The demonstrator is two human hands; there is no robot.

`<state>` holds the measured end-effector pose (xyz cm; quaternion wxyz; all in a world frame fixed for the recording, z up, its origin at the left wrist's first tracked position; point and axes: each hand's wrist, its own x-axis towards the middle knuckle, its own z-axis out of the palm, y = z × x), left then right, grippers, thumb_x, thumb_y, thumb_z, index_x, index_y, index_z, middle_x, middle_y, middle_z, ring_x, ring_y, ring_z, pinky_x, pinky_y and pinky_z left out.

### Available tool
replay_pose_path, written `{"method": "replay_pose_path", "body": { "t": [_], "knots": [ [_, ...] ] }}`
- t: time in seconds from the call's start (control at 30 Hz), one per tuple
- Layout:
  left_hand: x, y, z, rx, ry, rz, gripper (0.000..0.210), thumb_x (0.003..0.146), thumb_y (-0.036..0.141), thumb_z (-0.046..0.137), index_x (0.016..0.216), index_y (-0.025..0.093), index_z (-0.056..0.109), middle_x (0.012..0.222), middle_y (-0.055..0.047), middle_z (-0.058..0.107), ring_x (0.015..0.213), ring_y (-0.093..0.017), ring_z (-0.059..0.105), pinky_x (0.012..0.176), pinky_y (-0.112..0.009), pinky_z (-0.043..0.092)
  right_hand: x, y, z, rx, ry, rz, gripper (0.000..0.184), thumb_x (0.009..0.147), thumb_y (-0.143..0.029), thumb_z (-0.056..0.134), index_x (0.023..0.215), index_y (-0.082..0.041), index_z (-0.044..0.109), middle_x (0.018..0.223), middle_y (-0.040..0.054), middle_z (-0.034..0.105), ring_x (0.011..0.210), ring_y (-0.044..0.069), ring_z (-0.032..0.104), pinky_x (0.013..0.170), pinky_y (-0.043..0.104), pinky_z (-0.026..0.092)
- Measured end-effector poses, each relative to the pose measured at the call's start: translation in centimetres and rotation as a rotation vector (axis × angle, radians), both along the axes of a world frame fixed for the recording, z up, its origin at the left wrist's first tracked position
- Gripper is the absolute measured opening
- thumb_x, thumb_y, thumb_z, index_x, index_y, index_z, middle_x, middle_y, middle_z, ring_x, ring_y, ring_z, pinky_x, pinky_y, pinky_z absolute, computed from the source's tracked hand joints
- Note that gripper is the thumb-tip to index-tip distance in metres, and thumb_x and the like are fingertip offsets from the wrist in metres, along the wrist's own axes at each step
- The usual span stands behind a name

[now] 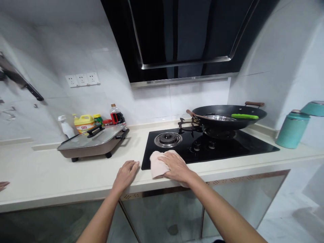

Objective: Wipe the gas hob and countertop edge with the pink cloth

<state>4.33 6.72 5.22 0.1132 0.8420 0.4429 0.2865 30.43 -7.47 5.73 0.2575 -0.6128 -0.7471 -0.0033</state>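
Observation:
My right hand (176,165) presses a pale pink cloth (158,166) onto the front edge of the black glass gas stove (222,148), its fingers over the folded fabric. Part of the cloth hangs past the counter's edge under my wrist. Just left of the stove, my left hand (128,173) rests on the white countertop (101,177), fingers lying on the surface with nothing held. Behind the cloth is the left burner (168,139), its pan support off. That black support (190,125) lies at the back of the stove.
A wok (260,116) with a green-handled tool (245,116) covers the right burner. An electric pan (86,152) with a glass lid stands left, before several bottles. A teal flask (293,130) is at right; the range hood (189,37) overhangs. Another person's fingers (3,185) show at far left.

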Motion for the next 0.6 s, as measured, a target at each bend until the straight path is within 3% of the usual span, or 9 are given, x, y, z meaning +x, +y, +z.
{"method": "replay_pose_path", "body": {
  "t": [0.13, 0.3, 0.47, 0.6],
  "knots": [
    [0.0, -0.2, 0.1, 0.027, 0.001, -0.051, 0.052, 0.099, 0.059, 0.041, 0.106, 0.023, 0.079, 0.120, -0.008, 0.076, 0.117, -0.028, 0.068, 0.110, -0.038, 0.049, 6.0, -3.6, -0.8, 0.033, 0.033, -0.143, 0.073, 0.082, -0.041, 0.070, 0.151, -0.024, 0.051, 0.155, 0.0112, 0.052, 0.144, 0.030, 0.043, 0.123, 0.049, 0.027],
    [0.0, -0.1, -0.4, 0.086, -0.006, -0.067, 0.045, 0.097, 0.055, 0.047, 0.102, 0.025, 0.080, 0.116, -0.006, 0.077, 0.113, -0.027, 0.070, 0.106, -0.038, 0.051, 14.4, -8.2, -2.3, 0.092, 0.102, -0.406, 0.081, 0.078, -0.054, 0.072, 0.148, -0.019, 0.052, 0.150, 0.0163, 0.056, 0.137, 0.033, 0.052, 0.116, 0.049, 0.037],
    [-0.1, 0.0, -0.5, 0.089, -0.018, -0.066, 0.041, 0.096, 0.053, 0.050, 0.103, 0.025, 0.080, 0.117, -0.006, 0.077, 0.113, -0.027, 0.070, 0.104, -0.038, 0.052, 22.1, -11.5, -3.3, 0.104, 0.040, -0.697, 0.081, 0.080, -0.069, 0.065, 0.140, -0.017, 0.057, 0.140, 0.0175, 0.063, 0.127, 0.036, 0.058, 0.106, 0.046, 0.043],
    [0.0, -0.2, -0.5, 0.084, -0.017, -0.064, 0.040, 0.096, 0.051, 0.051, 0.103, 0.024, 0.079, 0.118, -0.007, 0.076, 0.112, -0.027, 0.070, 0.104, -0.038, 0.052, 26.2, -13.7, -3.5, 0.182, -0.046, -0.916, 0.077, 0.085, -0.074, 0.058, 0.134, -0.014, 0.063, 0.131, 0.0223, 0.065, 0.121, 0.036, 0.060, 0.095, 0.044, 0.043]
  ]
}}
